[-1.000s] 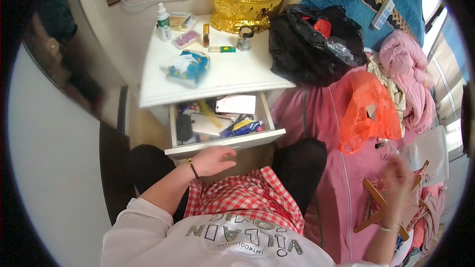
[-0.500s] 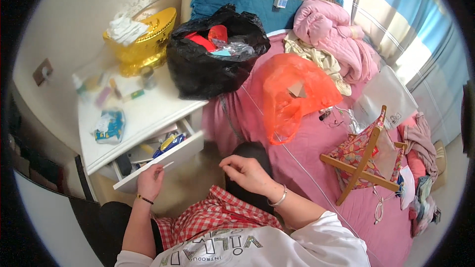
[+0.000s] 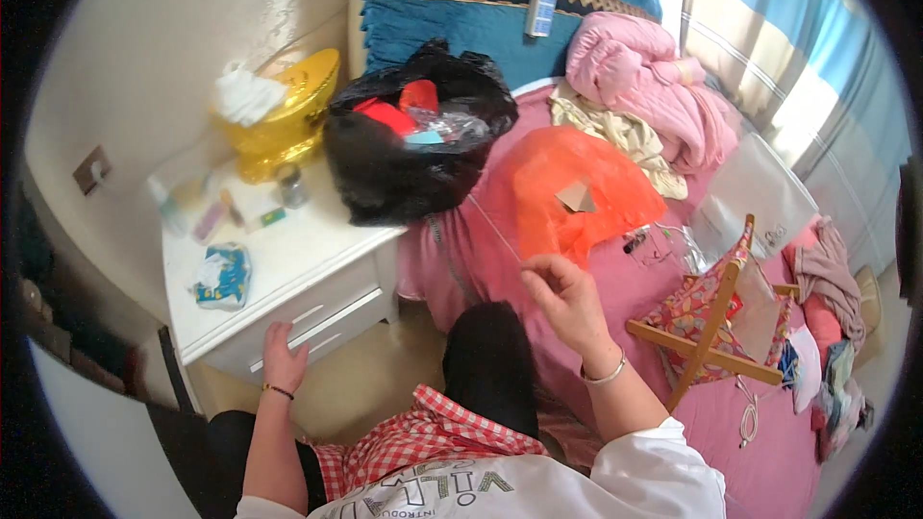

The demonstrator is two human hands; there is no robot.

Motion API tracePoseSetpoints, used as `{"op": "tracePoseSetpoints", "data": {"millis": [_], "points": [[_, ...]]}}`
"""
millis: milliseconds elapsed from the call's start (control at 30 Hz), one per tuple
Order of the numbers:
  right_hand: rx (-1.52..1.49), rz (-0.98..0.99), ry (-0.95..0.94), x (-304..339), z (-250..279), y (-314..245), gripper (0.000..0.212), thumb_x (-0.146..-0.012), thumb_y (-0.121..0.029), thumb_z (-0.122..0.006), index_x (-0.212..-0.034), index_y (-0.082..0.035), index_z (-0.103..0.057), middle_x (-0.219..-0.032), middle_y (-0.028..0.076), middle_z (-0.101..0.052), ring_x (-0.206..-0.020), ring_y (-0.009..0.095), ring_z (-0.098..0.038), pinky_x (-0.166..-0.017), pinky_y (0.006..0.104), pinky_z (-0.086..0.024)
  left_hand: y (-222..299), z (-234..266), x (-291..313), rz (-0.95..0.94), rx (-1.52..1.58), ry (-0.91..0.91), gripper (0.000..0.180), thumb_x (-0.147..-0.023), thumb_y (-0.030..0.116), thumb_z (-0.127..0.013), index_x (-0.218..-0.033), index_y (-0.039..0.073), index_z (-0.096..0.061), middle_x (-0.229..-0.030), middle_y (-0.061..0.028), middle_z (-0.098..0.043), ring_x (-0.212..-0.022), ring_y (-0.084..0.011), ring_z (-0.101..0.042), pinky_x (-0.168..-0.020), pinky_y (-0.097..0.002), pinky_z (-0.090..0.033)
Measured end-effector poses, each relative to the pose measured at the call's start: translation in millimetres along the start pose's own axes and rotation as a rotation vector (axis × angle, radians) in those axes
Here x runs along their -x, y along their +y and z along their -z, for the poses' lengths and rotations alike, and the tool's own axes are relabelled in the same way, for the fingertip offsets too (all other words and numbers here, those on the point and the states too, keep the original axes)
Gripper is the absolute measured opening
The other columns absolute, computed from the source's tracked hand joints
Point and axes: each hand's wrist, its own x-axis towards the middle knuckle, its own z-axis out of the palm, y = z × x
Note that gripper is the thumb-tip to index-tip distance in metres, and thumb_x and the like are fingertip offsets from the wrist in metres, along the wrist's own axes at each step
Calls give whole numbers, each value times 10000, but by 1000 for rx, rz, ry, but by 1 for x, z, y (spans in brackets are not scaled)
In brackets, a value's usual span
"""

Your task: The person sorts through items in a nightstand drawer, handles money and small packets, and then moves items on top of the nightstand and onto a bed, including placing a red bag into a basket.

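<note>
My left hand (image 3: 284, 361) is against the front of the white nightstand drawer (image 3: 332, 306), its fingers stretched out. That drawer is pushed in. My right hand (image 3: 569, 308) is raised over the pink bed, just below the orange plastic bag (image 3: 577, 159). Its thumb and fingertips are pressed together; whatever they may hold is too small to make out. A piece of brown card (image 3: 576, 197) lies on the orange bag. The black plastic bag (image 3: 399, 181), stuffed with red and clear items, stands between the nightstand and the bed.
On the nightstand are a gold ingot-shaped tissue holder (image 3: 288, 130), a blue tissue pack (image 3: 224, 277) and small bottles. To the right, a folding stool (image 3: 711, 317) with a floral seat lies on the bed (image 3: 615, 404), near a pink quilt (image 3: 644, 77) and piled clothes (image 3: 827, 365).
The drawer went from open to closed. The thin white item has gone from my left hand. My right hand moved up and right, toward the orange bag.
</note>
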Motion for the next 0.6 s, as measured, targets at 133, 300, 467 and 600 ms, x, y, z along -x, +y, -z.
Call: {"op": "tracePoseSetpoints", "data": {"millis": [133,300,467,600], "points": [[190,134,126,1,9,4,240,-791,-112,-660,-989,2,-586,-828,128,-592,-746,193,-581,-661,303,-468,3,-8,11,4,-59,-65,420,-695,118,-677,-1077,-2,-547,-1219,-235,-465,-1136,-389,-440,-974,-408,-367],[610,518,117,2,5,2,422,-745,-172,-700,-1091,-9,-522,-1054,177,-534,-980,339,-513,-829,395,-443,25,-11,15,-25,3,-166,384,-688,131,-686,-1035,15,-572,-1209,-223,-478,-1126,-378,-454,-960,-403,-380],[373,491,100,-46,0,-15,493,-769,-206,-686,-1153,18,-473,-1070,202,-532,-1007,361,-512,-868,390,-431,73,21,-4,-205,115,-146,317,-737,141,-660,-1025,35,-584,-1143,-183,-538,-1076,-352,-501,-917,-390,-412],[395,565,263,-156,-6,-17,572,-750,-253,-700,-1175,35,-447,-1118,221,-501,-1038,375,-495,-887,393,-418,113,42,-24,-267,180,-184,301,-765,140,-646,-1042,41,-581,-1095,-167,-569,-1045,-338,-525,-900,-380,-424]]}}
